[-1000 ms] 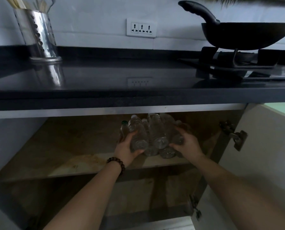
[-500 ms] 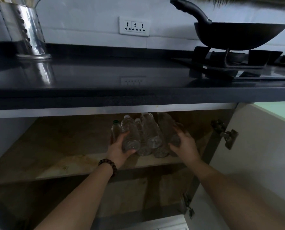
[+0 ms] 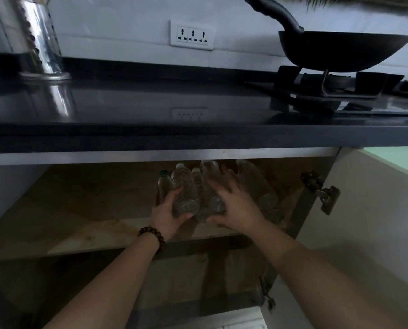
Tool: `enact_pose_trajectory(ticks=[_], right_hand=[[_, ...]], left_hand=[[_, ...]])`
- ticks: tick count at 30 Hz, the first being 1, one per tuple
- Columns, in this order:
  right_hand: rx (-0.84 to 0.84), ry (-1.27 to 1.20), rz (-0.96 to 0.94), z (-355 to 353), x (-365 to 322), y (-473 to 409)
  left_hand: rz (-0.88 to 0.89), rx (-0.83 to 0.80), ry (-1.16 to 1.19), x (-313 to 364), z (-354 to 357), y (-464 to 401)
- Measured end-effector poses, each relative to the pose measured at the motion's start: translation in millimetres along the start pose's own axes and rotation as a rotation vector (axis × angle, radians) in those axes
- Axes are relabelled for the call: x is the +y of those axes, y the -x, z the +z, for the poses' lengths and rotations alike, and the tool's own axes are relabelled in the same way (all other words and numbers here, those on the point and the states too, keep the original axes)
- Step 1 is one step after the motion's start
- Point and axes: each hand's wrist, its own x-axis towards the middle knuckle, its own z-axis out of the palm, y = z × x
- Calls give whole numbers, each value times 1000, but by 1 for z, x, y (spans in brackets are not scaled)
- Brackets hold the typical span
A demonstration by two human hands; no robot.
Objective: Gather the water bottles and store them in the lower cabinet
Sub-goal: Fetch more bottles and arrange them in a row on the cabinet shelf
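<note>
Bottles [image 3: 186, 198] lie in a bunch on the upper shelf [image 3: 79, 214] of the open lower cabinet, caps pointing to 12 o'clock, bases toward the shelf's front edge. More of them sit at 3 o'clock of the bunch, partly behind the R hand; exact count can't be told, dim in there.

L hand [image 3: 166, 216] w/ a bead bracelet [image 3: 151, 236] on the wrist: thumb and fingers curled round the base of the leftmost big bottle, gripping it. A small green-capped bottle [image 3: 164, 182] is just beside it at 9 o'clock.

R hand [image 3: 236, 205]: fingers spread and mostly straight, laid over the mid bottles, thumb under their bases. Looks like pressing, not a closed grip.

Cabinet door [image 3: 364, 233] swung open at 3 o'clock, hinge [image 3: 326, 198] showing.

Above, at 12 o'clock: dark counter [image 3: 150, 103], steel utensil holder [image 3: 39, 43] at 10 o'clock, wall socket [image 3: 191, 38], wok [image 3: 336, 51] on the stove [image 3: 317, 91] at 2 o'clock.
</note>
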Motion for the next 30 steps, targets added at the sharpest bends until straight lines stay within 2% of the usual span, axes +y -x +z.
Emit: enact_pose_trajectory(ticks=[3, 8, 13, 18, 21, 25, 28, 30], right_hand=[[-66, -7, -25, 21, -9, -20], [78, -87, 60, 18, -2, -10], [87, 0, 147, 12, 16, 1], [60, 310, -31, 5, 3, -12], [-56, 174, -141, 17, -34, -25], [-173, -38, -140, 40, -54, -35], [-128, -48, -154, 42, -53, -35], [-84, -45, -144, 46, -54, -35]], left_hand=[[-2, -2, -1, -1, 0, -1], [4, 25, -30, 0, -1, 2], [-8, 18, -32, -1, 0, 2], [3, 21, -31, 1, 0, 3], [-3, 2, -49, 1, 0, 3], [-65, -55, -4, -2, -5, 3], [-97, -102, 91, -5, -14, 1], [-46, -120, 66, -6, -15, 1]])
